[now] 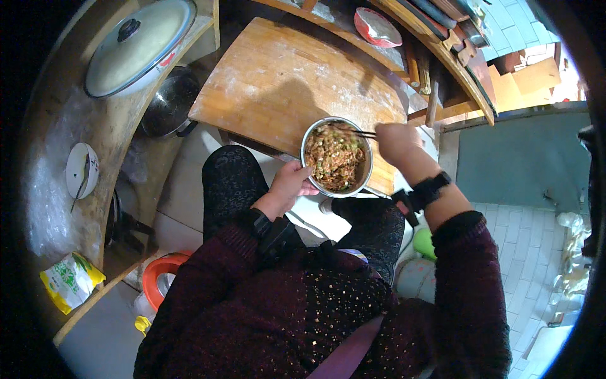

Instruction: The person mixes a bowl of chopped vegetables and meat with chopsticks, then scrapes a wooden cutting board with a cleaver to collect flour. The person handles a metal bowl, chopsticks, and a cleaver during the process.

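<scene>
A round metal bowl (369, 179) holds a brown minced filling (336, 156) flecked with green and pale bits. It sits at the near edge of a wooden board (265, 71) dusted with flour. My left hand (289, 187) grips the bowl's lower left rim, thumb on top. In my right hand (400, 144), at the bowl's right side, is a pair of dark chopsticks (365, 134). Their tips reach into the filling, where motion blur hides them.
On the left wooden shelf stand a large lidded enamel basin (142, 52), a white bowl with a spoon (81, 170) and a yellow-white packet (72, 283). Beneath is a black pot (171, 104). A red bowl (377, 28) rests behind the board; an orange basin (154, 279) is low left.
</scene>
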A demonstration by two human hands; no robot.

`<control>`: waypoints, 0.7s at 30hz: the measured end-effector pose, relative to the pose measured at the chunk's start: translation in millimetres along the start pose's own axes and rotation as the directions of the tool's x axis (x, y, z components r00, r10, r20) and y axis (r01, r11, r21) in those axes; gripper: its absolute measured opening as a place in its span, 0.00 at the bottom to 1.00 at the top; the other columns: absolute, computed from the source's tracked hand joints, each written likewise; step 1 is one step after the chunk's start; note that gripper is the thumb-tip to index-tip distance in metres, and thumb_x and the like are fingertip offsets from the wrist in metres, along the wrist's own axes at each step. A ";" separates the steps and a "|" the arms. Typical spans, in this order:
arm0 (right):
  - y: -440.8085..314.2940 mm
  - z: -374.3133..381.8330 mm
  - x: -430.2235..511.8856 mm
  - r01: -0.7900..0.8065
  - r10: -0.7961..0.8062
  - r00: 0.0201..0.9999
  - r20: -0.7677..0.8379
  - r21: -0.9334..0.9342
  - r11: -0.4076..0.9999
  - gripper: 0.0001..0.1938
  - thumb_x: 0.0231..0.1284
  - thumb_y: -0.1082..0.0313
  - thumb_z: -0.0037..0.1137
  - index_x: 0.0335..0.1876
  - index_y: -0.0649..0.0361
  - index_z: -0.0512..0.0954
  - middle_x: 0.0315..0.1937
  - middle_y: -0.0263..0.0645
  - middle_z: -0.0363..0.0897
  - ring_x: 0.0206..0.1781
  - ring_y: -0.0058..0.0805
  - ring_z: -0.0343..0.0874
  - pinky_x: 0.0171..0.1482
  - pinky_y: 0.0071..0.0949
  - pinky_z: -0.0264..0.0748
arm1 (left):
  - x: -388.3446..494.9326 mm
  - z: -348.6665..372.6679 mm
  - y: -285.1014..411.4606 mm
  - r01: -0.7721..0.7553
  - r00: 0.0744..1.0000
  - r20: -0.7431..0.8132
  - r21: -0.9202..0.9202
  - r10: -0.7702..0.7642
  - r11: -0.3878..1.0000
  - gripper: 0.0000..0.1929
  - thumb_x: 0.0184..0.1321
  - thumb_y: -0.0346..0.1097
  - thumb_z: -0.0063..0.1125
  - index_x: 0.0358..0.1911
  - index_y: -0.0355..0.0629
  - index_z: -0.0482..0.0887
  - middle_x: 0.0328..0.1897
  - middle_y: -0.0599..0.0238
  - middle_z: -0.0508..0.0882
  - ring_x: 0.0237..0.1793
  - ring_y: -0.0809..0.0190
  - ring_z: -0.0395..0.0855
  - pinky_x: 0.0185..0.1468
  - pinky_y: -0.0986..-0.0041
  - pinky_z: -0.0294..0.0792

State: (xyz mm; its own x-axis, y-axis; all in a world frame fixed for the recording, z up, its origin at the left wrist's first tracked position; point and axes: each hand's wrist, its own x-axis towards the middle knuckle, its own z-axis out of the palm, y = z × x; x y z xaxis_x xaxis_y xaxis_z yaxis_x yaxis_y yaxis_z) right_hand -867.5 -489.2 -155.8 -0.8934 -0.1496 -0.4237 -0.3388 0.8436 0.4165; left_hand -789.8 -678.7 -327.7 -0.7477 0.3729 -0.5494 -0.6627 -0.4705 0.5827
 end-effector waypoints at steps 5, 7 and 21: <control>-7.9 17.5 -30.9 0.051 -0.040 0.919 0.393 -0.018 0.999 0.12 0.59 0.65 0.45 0.45 0.52 0.79 0.38 0.42 0.84 0.43 0.38 0.84 0.45 0.40 0.79 | 3.9 0.3 -3.3 -0.001 1.000 0.007 -0.033 0.001 0.999 0.10 0.67 0.36 0.49 0.43 0.36 0.72 0.37 0.54 0.81 0.33 0.56 0.84 0.38 0.67 0.81; -18.3 19.5 -26.2 0.203 -0.236 0.937 0.257 0.147 0.968 0.12 0.56 0.66 0.50 0.44 0.53 0.79 0.37 0.43 0.84 0.41 0.39 0.85 0.42 0.40 0.80 | 3.6 0.0 -3.5 0.019 1.000 0.002 -0.024 -0.019 1.000 0.10 0.67 0.36 0.49 0.43 0.36 0.72 0.37 0.54 0.81 0.34 0.57 0.84 0.38 0.67 0.81; -12.5 36.9 -15.7 0.096 -0.110 0.987 0.113 0.128 0.987 0.11 0.56 0.65 0.50 0.43 0.53 0.80 0.37 0.44 0.84 0.41 0.41 0.85 0.43 0.40 0.81 | 1.6 -0.3 -1.7 0.016 0.999 0.049 -0.014 -0.015 1.000 0.09 0.68 0.36 0.49 0.42 0.36 0.72 0.37 0.54 0.81 0.35 0.55 0.84 0.40 0.65 0.81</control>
State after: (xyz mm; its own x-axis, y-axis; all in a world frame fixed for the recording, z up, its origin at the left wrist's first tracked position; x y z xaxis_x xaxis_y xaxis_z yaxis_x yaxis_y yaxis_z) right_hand -838.4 -478.4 -184.0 -0.8114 -0.1826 -0.5552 -0.3821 0.8846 0.2675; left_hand -789.8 -677.5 -329.8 -0.7385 0.4190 -0.5282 -0.6741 -0.4756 0.5651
